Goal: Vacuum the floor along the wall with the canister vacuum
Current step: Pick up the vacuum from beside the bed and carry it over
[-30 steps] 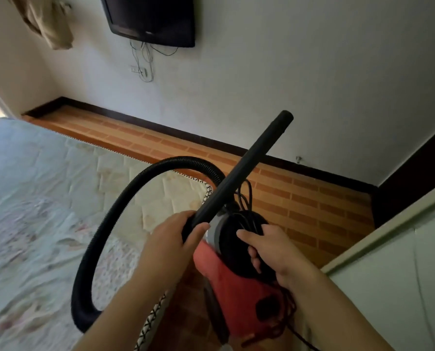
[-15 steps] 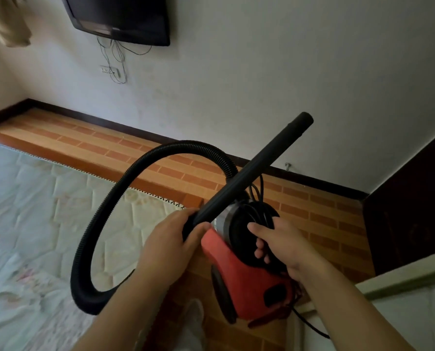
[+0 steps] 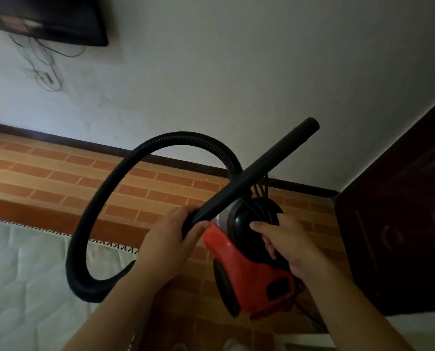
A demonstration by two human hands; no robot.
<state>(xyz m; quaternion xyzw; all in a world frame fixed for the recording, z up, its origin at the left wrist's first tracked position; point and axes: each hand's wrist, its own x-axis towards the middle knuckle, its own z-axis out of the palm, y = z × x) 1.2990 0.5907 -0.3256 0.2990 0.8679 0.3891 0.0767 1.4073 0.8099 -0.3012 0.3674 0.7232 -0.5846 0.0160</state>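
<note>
A small red canister vacuum with a black top hangs in the air over the floor. My right hand grips its black handle, where a black cord is wound. My left hand holds the lower end of the black wand, which points up and to the right toward the wall. A black ribbed hose loops from the wand round to the left and back down behind my left forearm.
Brick-patterned orange floor runs along a white wall with a dark skirting. A pale quilted mattress lies at the lower left. A dark wooden door stands at the right. A wall-mounted TV with dangling cables is at the upper left.
The view has swung right and closer to the wall, so the mattress and TV slid left and the dark door came into view. Both hands keep the same hold on wand and canister.
</note>
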